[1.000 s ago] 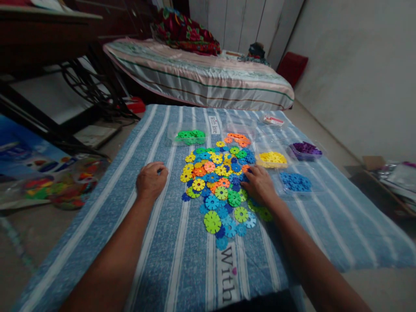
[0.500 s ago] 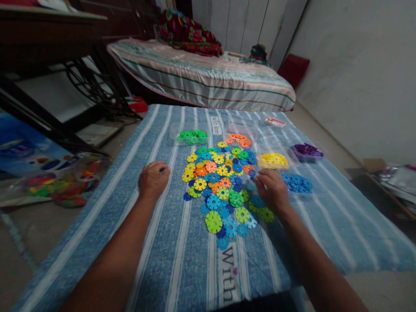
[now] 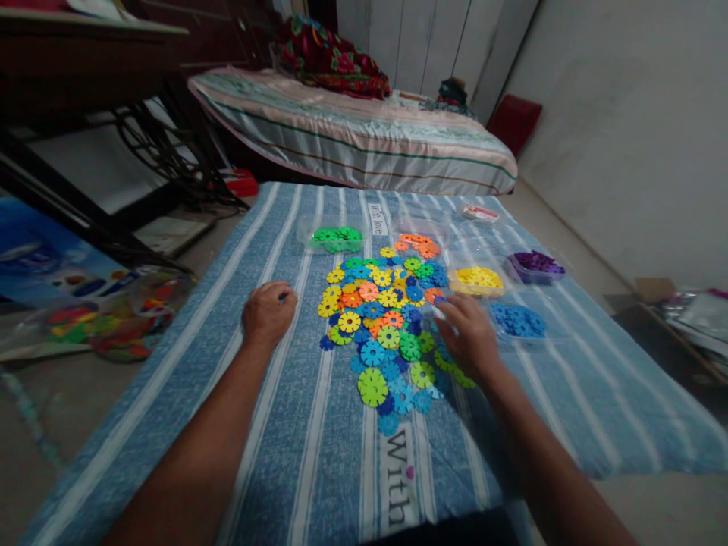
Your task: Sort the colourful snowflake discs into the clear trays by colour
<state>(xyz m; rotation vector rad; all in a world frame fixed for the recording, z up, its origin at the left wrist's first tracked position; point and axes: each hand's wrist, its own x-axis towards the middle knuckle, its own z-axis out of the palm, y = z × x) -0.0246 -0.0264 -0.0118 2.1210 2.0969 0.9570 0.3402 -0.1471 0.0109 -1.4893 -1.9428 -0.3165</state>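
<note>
Far out past the knuckles, down on the floor, a clear plastic bag of mixed coloured pieces (image 3: 117, 322) lies dim and smeared, and its contents can't be told apart. On to the left hand (image 3: 267, 312): knuckles up on the blue cloth with white stripes (image 3: 296, 425), fingers curled in together like a loose fist. Whatever may sit inside that curl is hidden. Beyond its fingertips, away from the body, a clear tray of green plastic discs (image 3: 337, 239) shows its rim only faintly. Between the two hands spreads the loose pile of flat notched plastic discs in yellow, orange, green and blue (image 3: 381, 318), near the left fingertips but clear of them. Past the pile's far edge sits a clear tray of orange discs (image 3: 418, 244), partly masked by the heap. The right hand (image 3: 469, 334) hangs over the pile's right edge, blurred, covering several discs. Its fingers point into the heap, but spread or pinched, gripping or empty, there's no telling. Just beyond those fingers is a tray of yellow discs (image 3: 478, 280), beside the knuckles a tray of blue discs (image 3: 519, 321), and farther out a small tub of purple discs (image 3: 538, 263).
</note>
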